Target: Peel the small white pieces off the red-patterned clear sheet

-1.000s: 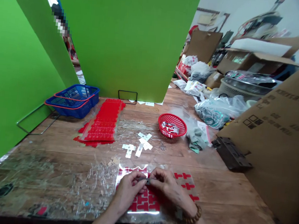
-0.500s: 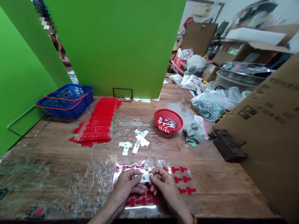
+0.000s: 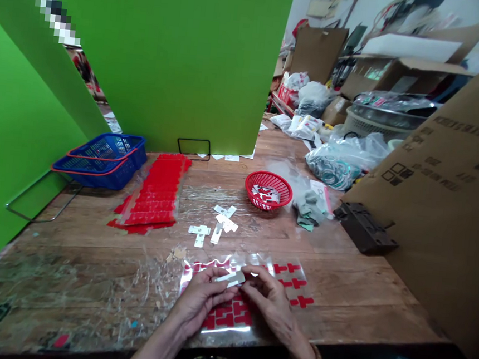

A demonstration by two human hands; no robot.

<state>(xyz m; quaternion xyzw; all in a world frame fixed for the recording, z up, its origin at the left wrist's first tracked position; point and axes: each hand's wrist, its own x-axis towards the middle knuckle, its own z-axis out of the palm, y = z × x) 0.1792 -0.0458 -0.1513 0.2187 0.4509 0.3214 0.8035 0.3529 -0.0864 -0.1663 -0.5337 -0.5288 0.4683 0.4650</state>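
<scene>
A flat, silver-white strip (image 3: 233,279) sits pinched in a worker's left hand (image 3: 198,297), its long axis running rightward toward the right hand (image 3: 273,298), whose fingertips curl at its far end, contact unclear. Below lies one clear plastic sheet of red T-shapes (image 3: 227,315). Beyond: one lone white T-shaped piece (image 3: 199,231), an overlapping white cluster (image 3: 226,223) too tangled to count, one round red plastic basket (image 3: 273,180).

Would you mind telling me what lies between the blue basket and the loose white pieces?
In the head view, a stack of red sheets lies between the blue basket and the loose white pieces.
</scene>
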